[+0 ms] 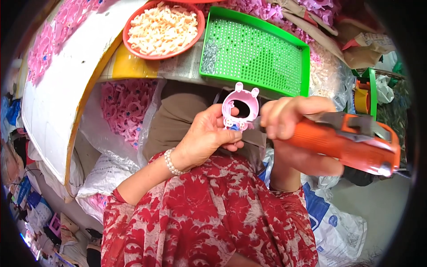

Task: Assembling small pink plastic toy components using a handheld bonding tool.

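The left hand (pixel 202 135) is at the middle of the frame, its thumb and fingertips clamped on the lower edge of a pink frame (pixel 244 97) with two ear-like knobs on top and a blue bit (pixel 234 127) at its base. Just to the right, the right hand (pixel 284 120) has its fingers wrapped around the front end of an orange power tool (pixel 338 144), which slants away toward the right edge. The tool's nose points at the pink frame's lower right; motion blur hides the tip, so I cannot tell whether it touches.

To do this well, I would pinch the frame firmly close to the working spot, keeping the fingertips out of the tip's line, and line the tool up straight with that spot before pressing. Light, steady pressure seems wise, since the thin ring looks likely to flex or twist. Small silvery pieces (pixel 211 55) lie at the left end of the green tray (pixel 258 84), upper centre, conveniently near both hands
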`<state>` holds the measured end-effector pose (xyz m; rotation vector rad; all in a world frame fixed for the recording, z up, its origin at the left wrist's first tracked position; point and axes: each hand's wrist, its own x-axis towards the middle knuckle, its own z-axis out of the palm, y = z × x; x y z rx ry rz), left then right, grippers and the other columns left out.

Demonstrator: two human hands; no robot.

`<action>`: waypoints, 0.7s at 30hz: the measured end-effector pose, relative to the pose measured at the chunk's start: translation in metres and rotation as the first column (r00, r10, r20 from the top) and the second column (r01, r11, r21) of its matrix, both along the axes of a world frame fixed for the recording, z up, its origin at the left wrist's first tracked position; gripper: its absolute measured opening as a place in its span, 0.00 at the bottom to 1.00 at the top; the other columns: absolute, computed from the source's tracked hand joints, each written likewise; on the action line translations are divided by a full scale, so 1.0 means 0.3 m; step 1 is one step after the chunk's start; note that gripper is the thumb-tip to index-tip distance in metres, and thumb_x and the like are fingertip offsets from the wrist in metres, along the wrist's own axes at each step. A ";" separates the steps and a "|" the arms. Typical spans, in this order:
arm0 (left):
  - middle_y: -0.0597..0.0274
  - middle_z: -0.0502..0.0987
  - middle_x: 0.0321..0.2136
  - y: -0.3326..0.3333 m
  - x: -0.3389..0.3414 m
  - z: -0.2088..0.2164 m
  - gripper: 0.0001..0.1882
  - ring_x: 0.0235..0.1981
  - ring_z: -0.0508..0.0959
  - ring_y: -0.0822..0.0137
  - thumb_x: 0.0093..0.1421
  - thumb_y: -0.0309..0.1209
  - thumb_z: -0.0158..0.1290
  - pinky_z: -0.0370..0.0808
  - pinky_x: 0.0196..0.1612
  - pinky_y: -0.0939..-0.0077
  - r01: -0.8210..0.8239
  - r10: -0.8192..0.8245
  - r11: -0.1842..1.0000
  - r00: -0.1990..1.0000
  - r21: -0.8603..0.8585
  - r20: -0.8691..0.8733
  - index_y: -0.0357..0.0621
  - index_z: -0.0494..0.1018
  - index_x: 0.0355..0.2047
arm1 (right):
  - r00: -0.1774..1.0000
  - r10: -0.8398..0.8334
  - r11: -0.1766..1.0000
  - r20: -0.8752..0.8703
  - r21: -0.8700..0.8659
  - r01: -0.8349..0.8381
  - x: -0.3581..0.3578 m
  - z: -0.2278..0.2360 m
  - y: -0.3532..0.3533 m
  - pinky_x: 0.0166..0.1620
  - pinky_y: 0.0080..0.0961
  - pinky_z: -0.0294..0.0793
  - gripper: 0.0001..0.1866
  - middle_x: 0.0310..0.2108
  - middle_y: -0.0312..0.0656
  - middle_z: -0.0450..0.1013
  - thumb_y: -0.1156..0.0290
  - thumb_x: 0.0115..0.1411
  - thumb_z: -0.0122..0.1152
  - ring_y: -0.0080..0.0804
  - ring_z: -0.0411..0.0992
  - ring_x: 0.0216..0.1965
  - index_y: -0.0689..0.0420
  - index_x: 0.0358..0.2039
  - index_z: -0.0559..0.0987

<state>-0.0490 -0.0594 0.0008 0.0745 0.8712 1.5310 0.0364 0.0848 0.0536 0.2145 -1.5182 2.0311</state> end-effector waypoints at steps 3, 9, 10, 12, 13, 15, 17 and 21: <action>0.54 0.75 0.38 0.002 -0.004 -0.025 0.19 0.27 0.77 0.72 0.54 0.20 0.52 0.76 0.29 0.83 0.074 -0.068 0.995 0.994 -0.060 0.090 0.37 0.60 0.46 | 0.992 0.115 0.992 -0.048 0.067 -0.111 -0.019 0.063 0.107 0.33 0.29 0.66 0.46 0.26 0.36 0.67 0.31 0.47 0.52 0.29 0.66 0.26 0.61 0.50 0.63; 0.58 0.75 0.34 0.014 -0.014 -0.037 0.19 0.25 0.77 0.72 0.54 0.21 0.52 0.76 0.26 0.85 0.158 -0.152 0.985 0.984 -0.065 0.094 0.38 0.60 0.46 | 0.968 -0.231 0.970 0.094 -0.056 0.237 -0.160 -0.027 0.131 0.32 0.29 0.65 0.47 0.24 0.38 0.67 0.28 0.48 0.44 0.29 0.64 0.23 0.63 0.48 0.66; 0.58 0.75 0.34 0.016 -0.018 -0.041 0.19 0.25 0.77 0.72 0.54 0.21 0.52 0.76 0.26 0.85 0.157 -0.151 0.985 0.984 -0.064 0.096 0.38 0.60 0.46 | 0.933 -0.304 0.952 0.193 0.045 0.301 -0.178 -0.045 0.136 0.31 0.29 0.65 0.47 0.24 0.38 0.67 0.27 0.48 0.44 0.28 0.63 0.23 0.63 0.47 0.66; 0.59 0.75 0.32 0.019 -0.026 -0.040 0.19 0.25 0.77 0.72 0.54 0.21 0.52 0.76 0.26 0.85 0.171 -0.162 0.983 0.979 -0.063 0.122 0.39 0.61 0.46 | 0.916 -0.345 0.939 0.203 0.060 0.340 -0.201 -0.082 0.141 0.31 0.29 0.64 0.46 0.23 0.38 0.67 0.27 0.48 0.43 0.28 0.63 0.22 0.63 0.46 0.66; 0.59 0.75 0.32 0.019 -0.027 -0.043 0.19 0.25 0.77 0.72 0.54 0.21 0.52 0.76 0.26 0.85 0.171 -0.162 0.983 0.979 -0.063 0.122 0.39 0.61 0.46 | 0.898 -0.385 0.923 0.214 0.075 0.378 -0.208 -0.094 0.143 0.31 0.28 0.64 0.46 0.23 0.37 0.66 0.27 0.48 0.43 0.28 0.63 0.22 0.62 0.46 0.67; 0.51 0.76 0.37 0.014 -0.026 -0.054 0.20 0.28 0.79 0.68 0.55 0.19 0.51 0.78 0.28 0.84 0.185 -0.177 0.981 0.976 -0.060 0.124 0.39 0.61 0.48 | 0.890 -0.405 0.914 0.209 0.072 0.399 -0.216 -0.107 0.145 0.31 0.28 0.64 0.45 0.22 0.37 0.66 0.27 0.48 0.43 0.28 0.62 0.21 0.62 0.45 0.67; 0.56 0.75 0.34 0.016 -0.030 -0.051 0.19 0.26 0.78 0.70 0.55 0.20 0.52 0.77 0.27 0.85 0.170 -0.162 0.984 0.977 -0.050 0.137 0.40 0.61 0.47 | 0.881 -0.426 0.904 0.204 0.069 0.421 -0.221 -0.108 0.144 0.31 0.28 0.64 0.45 0.22 0.36 0.66 0.28 0.49 0.43 0.28 0.62 0.21 0.62 0.45 0.67; 0.61 0.74 0.31 0.009 -0.030 -0.062 0.20 0.26 0.77 0.73 0.54 0.21 0.53 0.76 0.27 0.85 0.137 -0.136 0.991 0.981 0.000 0.138 0.42 0.61 0.46 | 0.863 -0.456 0.890 0.218 0.094 0.446 -0.225 -0.108 0.145 0.31 0.28 0.64 0.44 0.22 0.37 0.66 0.28 0.49 0.42 0.28 0.62 0.21 0.61 0.45 0.67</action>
